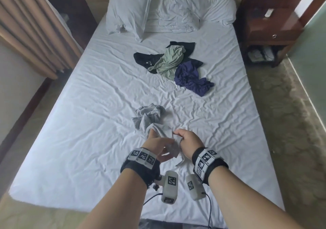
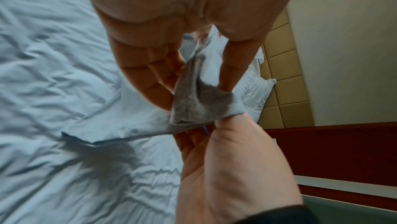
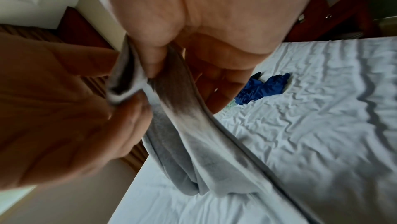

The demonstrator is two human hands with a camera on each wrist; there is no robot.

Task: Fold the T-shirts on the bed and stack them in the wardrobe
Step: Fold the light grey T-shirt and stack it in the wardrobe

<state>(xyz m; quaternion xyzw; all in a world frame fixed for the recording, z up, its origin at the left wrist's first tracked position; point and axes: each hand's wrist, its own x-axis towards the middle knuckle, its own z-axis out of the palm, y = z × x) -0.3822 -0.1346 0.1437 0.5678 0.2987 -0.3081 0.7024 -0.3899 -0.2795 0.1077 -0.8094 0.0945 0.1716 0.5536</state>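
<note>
A crumpled grey T-shirt (image 1: 150, 118) lies on the near middle of the white bed (image 1: 88, 140). Both hands hold its near edge just above the sheet. My left hand (image 1: 158, 140) pinches the grey cloth (image 2: 199, 103) between thumb and fingers. My right hand (image 1: 178, 135), close beside it, grips a fold of the same T-shirt (image 3: 184, 134) under its thumb. The rest of the shirt trails down onto the sheet. Farther back lies a loose pile: a black T-shirt (image 1: 142, 57), a pale green T-shirt (image 1: 169, 61) and a navy T-shirt (image 1: 190, 77). No wardrobe is in view.
White pillows (image 1: 134, 8) and bunched bedding lie at the head of the bed. A dark wooden nightstand (image 1: 271, 27) stands to the right, with carpet (image 1: 282, 122) along that side. Brown curtains (image 1: 30, 29) hang on the left.
</note>
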